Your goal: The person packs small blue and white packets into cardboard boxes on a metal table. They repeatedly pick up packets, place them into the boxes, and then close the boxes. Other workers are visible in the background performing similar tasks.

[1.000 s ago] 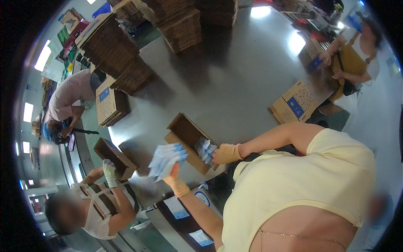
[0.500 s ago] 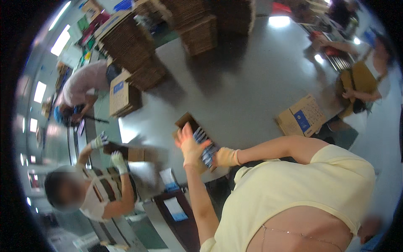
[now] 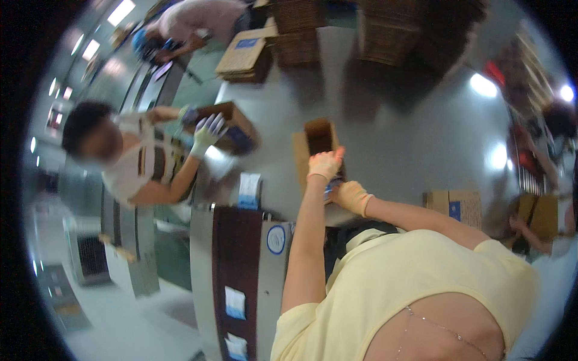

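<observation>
A cardboard box (image 3: 301, 161) stands in front of me on the grey metal table, its top open and its far interior dark. My left hand (image 3: 326, 164), in a pale glove with orange fingertips, lies across the opening with its fingers drawn together; what they hold is hidden. At the near end my right hand (image 3: 353, 197), also gloved, curls over the box's edge. Blue and white packets (image 3: 330, 188) show in a narrow strip between the two hands.
To my left a gloved co-worker (image 3: 162, 156) handles another open box (image 3: 238, 132). A dark conveyor belt (image 3: 238, 259) carries white and blue packets (image 3: 235, 302). Flat cartons (image 3: 244, 57) are stacked at the far side. Another carton (image 3: 454, 206) lies at right.
My view has swung left, showing more of the conveyor. My left hand, spread above the packets before, has its fingers drawn together over the box. The co-worker's box has moved onto the table.
</observation>
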`<state>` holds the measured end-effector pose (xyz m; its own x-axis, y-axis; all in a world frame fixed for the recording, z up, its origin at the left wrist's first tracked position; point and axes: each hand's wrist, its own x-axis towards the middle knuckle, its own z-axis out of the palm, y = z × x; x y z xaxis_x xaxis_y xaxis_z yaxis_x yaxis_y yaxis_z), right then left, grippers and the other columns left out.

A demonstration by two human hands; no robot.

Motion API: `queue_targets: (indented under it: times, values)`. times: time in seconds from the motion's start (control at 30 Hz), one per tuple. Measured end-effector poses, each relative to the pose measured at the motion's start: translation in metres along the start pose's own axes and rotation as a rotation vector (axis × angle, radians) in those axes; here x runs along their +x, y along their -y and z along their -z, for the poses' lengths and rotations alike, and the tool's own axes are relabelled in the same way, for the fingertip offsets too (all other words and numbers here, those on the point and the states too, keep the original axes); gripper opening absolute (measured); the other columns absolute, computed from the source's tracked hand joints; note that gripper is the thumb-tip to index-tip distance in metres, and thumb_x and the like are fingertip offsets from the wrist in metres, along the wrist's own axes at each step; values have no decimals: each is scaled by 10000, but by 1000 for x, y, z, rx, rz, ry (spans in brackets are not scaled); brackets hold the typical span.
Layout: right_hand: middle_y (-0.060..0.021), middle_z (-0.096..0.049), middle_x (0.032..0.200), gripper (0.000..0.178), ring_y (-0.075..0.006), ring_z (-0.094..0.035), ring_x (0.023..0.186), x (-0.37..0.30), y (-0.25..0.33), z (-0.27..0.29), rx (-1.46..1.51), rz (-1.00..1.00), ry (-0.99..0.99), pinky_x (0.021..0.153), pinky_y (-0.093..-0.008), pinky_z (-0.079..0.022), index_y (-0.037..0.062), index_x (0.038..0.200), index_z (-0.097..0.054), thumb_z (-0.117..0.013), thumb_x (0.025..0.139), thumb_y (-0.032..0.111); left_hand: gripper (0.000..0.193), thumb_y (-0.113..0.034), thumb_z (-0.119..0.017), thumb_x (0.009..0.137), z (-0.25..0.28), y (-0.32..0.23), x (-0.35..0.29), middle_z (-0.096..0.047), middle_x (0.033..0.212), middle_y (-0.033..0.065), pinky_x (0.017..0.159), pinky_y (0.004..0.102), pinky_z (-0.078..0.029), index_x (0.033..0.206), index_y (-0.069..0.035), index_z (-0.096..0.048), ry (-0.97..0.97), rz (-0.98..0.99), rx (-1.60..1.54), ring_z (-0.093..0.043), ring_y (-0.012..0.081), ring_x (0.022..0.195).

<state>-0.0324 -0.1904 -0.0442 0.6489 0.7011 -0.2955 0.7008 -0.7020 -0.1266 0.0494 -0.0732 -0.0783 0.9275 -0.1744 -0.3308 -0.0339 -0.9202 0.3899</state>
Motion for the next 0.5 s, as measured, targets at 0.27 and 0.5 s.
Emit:
queue_targets:
  times: [0.27,0.5]
  values:
    - [-66,-640,880,130,-240,-643,838,-1,-7,-11,-91,134,-128,679,-368,-537,111,919,-604,-567,794,112,305,-106,-556,825,-43,17,-174,-548,1175,187,947,451,-398,1113,-9,-566,-832,-101,-530,-508,370,1091]
    - [-81,-609,889,170,-261,-616,880,-3,-7,-6,-85,104,-70,692,-392,-533,93,929,-584,-581,766,44,378,-82,-618,706,-122,101,-339,-536,1146,234,937,468,-413,1074,-13,-566,-763,537,-125,-509,401,1066]
